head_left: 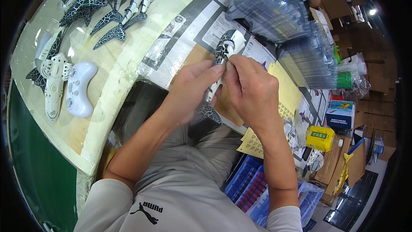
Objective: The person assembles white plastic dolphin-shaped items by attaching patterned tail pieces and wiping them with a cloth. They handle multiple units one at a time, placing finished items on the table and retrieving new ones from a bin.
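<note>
A toy sea animal (232,42), black and white with a cracked pattern and a patterned tail, is held before me over a printed cardboard surface (184,53). My left hand (191,83) is closed around its middle, thumb on top. From the other side, my right hand (254,87) pinches at the body near a small dark part. The right fingertips hide exactly what they grip there. The tail, slightly blurred, hangs below my left hand.
Several similar toys (120,23) lie on the pale table (128,56) at the left, with a white game controller (80,89) and a white toy part (55,87). Stacked clear plastic trays (268,8), yellow label sheets (283,92), a yellow container (320,138) and a blue crate (244,176) stand right.
</note>
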`<state>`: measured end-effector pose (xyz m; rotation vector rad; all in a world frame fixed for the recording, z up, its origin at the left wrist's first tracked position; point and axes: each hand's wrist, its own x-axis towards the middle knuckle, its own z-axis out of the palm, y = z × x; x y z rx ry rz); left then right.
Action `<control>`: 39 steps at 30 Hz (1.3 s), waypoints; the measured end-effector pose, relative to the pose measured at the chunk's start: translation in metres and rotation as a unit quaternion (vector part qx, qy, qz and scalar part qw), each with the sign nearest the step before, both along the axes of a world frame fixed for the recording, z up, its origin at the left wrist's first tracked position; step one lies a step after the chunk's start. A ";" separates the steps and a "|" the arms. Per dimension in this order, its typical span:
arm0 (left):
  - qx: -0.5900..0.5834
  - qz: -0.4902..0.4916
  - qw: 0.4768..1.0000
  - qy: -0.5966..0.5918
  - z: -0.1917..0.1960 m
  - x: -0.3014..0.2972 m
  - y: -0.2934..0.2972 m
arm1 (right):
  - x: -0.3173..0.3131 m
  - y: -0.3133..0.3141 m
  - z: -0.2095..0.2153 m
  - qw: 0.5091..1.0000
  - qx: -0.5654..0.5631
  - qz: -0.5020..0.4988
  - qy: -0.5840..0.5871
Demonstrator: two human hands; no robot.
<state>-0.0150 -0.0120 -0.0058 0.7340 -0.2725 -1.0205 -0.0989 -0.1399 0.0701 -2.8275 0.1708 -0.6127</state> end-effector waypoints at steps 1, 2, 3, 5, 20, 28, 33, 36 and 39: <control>0.001 0.000 1.000 0.004 0.000 0.000 0.000 | 0.000 0.000 0.000 1.000 0.003 0.000 -0.003; 0.001 0.001 1.000 0.008 0.000 0.000 0.001 | 0.000 0.000 0.001 1.000 0.009 0.002 -0.002; 0.003 -0.001 1.000 0.013 0.000 0.001 0.001 | -0.001 0.000 0.002 1.000 0.000 0.008 0.000; 0.004 -0.011 1.000 0.023 0.000 0.002 0.003 | -0.002 0.001 0.002 1.000 -0.009 0.022 0.011; 0.021 -0.010 0.999 0.025 0.004 0.001 0.002 | -0.006 0.002 0.007 0.999 -0.027 -0.031 -0.008; 0.041 -0.030 0.998 0.038 0.006 0.008 0.006 | -0.005 -0.008 0.004 0.998 -0.006 -0.012 -0.064; 0.028 -0.036 0.998 0.036 0.008 0.007 0.006 | -0.002 -0.013 0.004 0.993 -0.103 0.027 -0.053; 0.029 -0.037 0.998 0.035 0.008 0.007 0.008 | 0.000 -0.013 0.005 0.990 -0.124 0.050 -0.045; 0.015 -0.041 0.998 0.043 0.008 0.007 0.008 | -0.001 -0.011 0.009 0.993 -0.065 0.083 -0.051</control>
